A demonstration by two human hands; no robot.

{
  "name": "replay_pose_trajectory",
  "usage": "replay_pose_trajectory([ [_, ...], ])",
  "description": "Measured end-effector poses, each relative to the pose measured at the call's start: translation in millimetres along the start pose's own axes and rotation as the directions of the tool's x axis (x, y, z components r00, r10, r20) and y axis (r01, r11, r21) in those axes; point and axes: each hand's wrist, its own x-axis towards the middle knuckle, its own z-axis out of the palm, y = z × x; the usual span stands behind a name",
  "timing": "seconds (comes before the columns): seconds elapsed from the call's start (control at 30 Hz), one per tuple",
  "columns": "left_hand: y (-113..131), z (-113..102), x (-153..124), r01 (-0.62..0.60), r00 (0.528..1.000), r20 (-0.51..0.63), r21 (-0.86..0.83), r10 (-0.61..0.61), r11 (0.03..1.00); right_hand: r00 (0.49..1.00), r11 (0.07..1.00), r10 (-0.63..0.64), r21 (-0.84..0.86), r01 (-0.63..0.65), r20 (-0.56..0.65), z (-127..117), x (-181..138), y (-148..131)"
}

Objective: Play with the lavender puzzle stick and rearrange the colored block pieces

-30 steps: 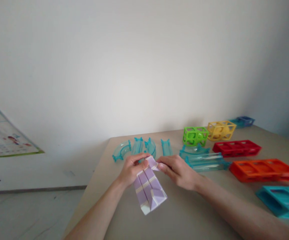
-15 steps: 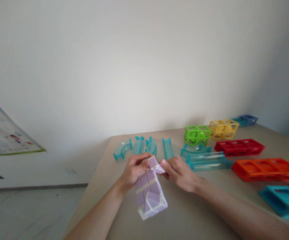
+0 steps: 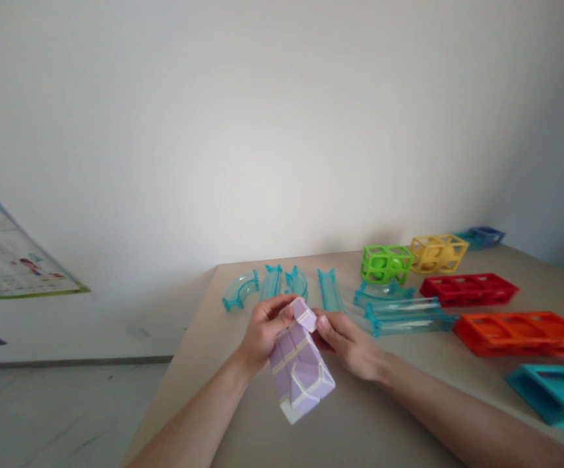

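A lilac and white twisty snake puzzle (image 3: 296, 367), made of wedge-shaped segments folded into a block, is held up above the table, tilted with its lower end toward me. My left hand (image 3: 263, 331) is closed on its upper left side, thumb on top. At the upper right, my right hand (image 3: 347, 341) has its thumb and fingers pinched at the raised end segment. The fingers beneath the puzzle are partly hidden.
On the table (image 3: 194, 370) behind my hands lie several clear blue track pieces (image 3: 329, 290). To the right stand green (image 3: 386, 263), yellow (image 3: 438, 253), red (image 3: 468, 289), orange (image 3: 523, 333) and teal (image 3: 555, 393) frame blocks. A wall rises behind the table.
The end segment of the puzzle has turned and now lies more in line with the upper end instead of jutting right. The puzzle has tilted and shifted slightly right.
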Motion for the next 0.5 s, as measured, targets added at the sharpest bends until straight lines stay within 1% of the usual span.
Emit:
replay_pose_trajectory([
  [0.07, 2.2, -2.7, -0.8, -0.089, 0.996, 0.022, 0.135, 0.087, 0.987, 1.000, 0.999, 0.018, 0.030, -0.018, -0.013, 1.8, 1.8, 3.2],
  [0.13, 5.2, -5.5, -1.9, -0.169, 0.985, 0.071, 0.273, 0.155, 0.947, 0.998, 1.000, 0.000, -0.026, -0.002, -0.071, 2.0, 3.5, 3.7],
  [0.2, 8.7, -6.9, -3.3, -0.235, 0.972, 0.113, 0.397, 0.207, 0.887, 0.991, 0.994, -0.059, -0.103, 0.047, -0.121, 1.2, 4.5, 2.0],
  [0.27, 11.9, -6.7, -4.9, -0.289, 0.957, 0.135, 0.493, 0.256, 0.821, 0.983, 0.984, -0.122, -0.147, 0.101, -0.139, 0.6, 4.5, -0.6],
  [0.37, 14.9, -5.2, -6.2, -0.349, 0.934, 0.153, 0.577, 0.323, 0.738, 0.976, 0.976, -0.161, -0.169, 0.136, -0.147, 1.8, 3.5, -4.2],
  [0.5, 15.2, -5.7, -5.9, -0.418, 0.895, 0.154, 0.622, 0.419, 0.662, 0.965, 0.969, -0.165, -0.218, 0.119, -0.206, 4.8, 2.9, -6.8],
])
